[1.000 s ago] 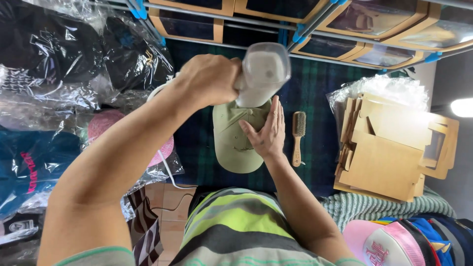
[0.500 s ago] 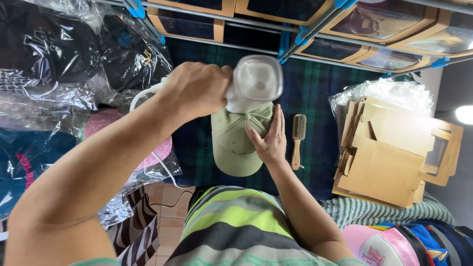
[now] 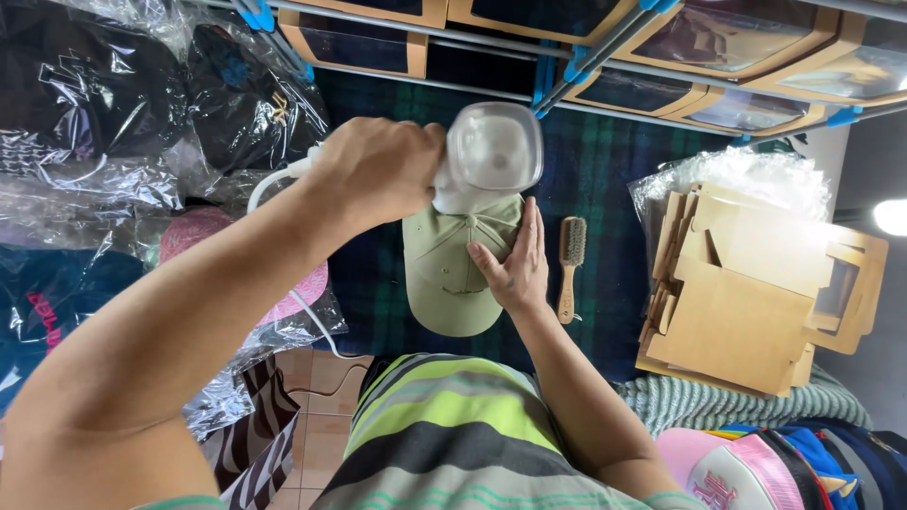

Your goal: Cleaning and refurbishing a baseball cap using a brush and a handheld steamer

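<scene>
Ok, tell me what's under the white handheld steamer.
Under the white handheld steamer with the clear tank, held in the left hand, lies an olive-green cloth cap on dark plaid cloth. The right hand presses its side. The steamer covers the cap's far end.

The left hand (image 3: 378,175) is tilting the white handheld steamer (image 3: 487,156) further upright over the olive green cap (image 3: 453,274). The right hand (image 3: 510,269) is sliding slightly down the cap's side.

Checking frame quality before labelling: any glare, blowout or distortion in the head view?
Head view: glare streaks on the plastic bags; a lamp at the right edge is blown out; the left hand and forearm loom large from wide-angle distortion; the cap and brush look sharp.
</scene>
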